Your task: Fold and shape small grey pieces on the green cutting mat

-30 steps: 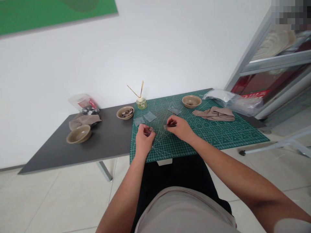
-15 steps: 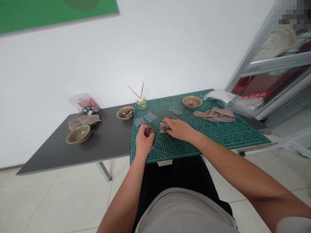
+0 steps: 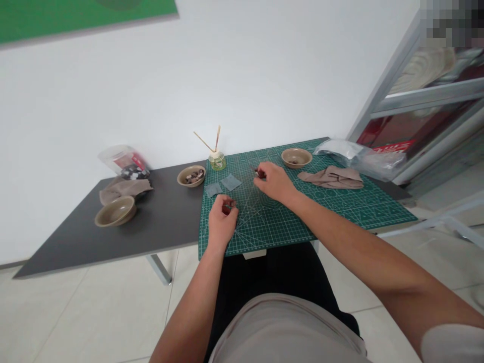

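My left hand (image 3: 221,223) rests over the cutting mat, fingers curled closed around a small brown piece (image 3: 232,203) that is mostly hidden. Farther forward and to the right, my right hand (image 3: 275,182) is closed in a pinch. A thin dark edge shows at its fingertips, too small to name. Between the hands and just beyond the left one lie two flat grey-blue squares, the nearer square (image 3: 214,190) and the farther square (image 3: 231,181). Under both hands spreads the green cutting mat (image 3: 280,229).
A bowl of small dark and light pieces (image 3: 191,176) stands left of the mat, near a reed diffuser (image 3: 217,160). Another bowl (image 3: 297,158) and a brown cloth (image 3: 333,178) are on the right. At far left sit a bowl (image 3: 115,212), a cloth and a plastic bag (image 3: 124,162).
My right hand has moved forward, away from my body. The grey square it held is barely visible now, and the third square on the mat no longer shows. My left hand stays put.
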Demonstrator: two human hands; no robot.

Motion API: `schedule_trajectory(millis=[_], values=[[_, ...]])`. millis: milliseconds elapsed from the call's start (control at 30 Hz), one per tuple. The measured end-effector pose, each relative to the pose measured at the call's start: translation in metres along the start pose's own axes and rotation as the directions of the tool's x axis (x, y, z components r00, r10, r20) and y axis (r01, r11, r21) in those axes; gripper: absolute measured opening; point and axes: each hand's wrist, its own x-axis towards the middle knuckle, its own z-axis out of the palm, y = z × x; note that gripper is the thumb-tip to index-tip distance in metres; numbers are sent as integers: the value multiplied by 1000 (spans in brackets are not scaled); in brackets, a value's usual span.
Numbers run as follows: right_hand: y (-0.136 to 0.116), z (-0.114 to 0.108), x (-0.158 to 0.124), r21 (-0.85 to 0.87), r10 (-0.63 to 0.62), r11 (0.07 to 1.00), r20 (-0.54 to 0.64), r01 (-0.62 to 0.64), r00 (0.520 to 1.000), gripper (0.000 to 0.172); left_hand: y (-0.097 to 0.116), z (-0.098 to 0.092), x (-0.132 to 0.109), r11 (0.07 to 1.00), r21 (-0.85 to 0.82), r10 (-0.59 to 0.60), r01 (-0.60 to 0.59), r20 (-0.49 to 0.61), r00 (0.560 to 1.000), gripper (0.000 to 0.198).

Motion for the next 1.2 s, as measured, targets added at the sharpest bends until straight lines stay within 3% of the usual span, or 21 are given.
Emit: schedule_trajectory(millis=[200,300,467,667,833,933,1100,1200], values=[[10,25,41,-54,94,994,14,-93,995,6,-1,0,0,1000,-20,-16,16,0,1000,13],[13,41,52,-137,198,972,47,-190,979,25,-1,0,0,1000,-10,-11,11,9,1000,12],[16,64,61,-197,432,893,126,-405,893,59,-1,0,0,1000,-7,-19,19,18,1000,11],[13,77,62,-280,465,860,89,-426,881,62,-2,0,0,1000,13,-22,22,20,1000,11],[16,68,63,-292,477,853,96,-433,874,67,-1,0,0,999,6,-34,34,21,999,11],[29,53,65,-316,450,862,116,-397,885,48,0,0,0,1000,5,-30,30,24,999,11],[59,20,63,-369,415,882,317,-292,853,42,-2,0,0,999,18,-29,28,22,999,12],[66,6,57,-377,367,900,386,-218,847,53,-5,1,1,1000,16,-20,20,27,999,13]])
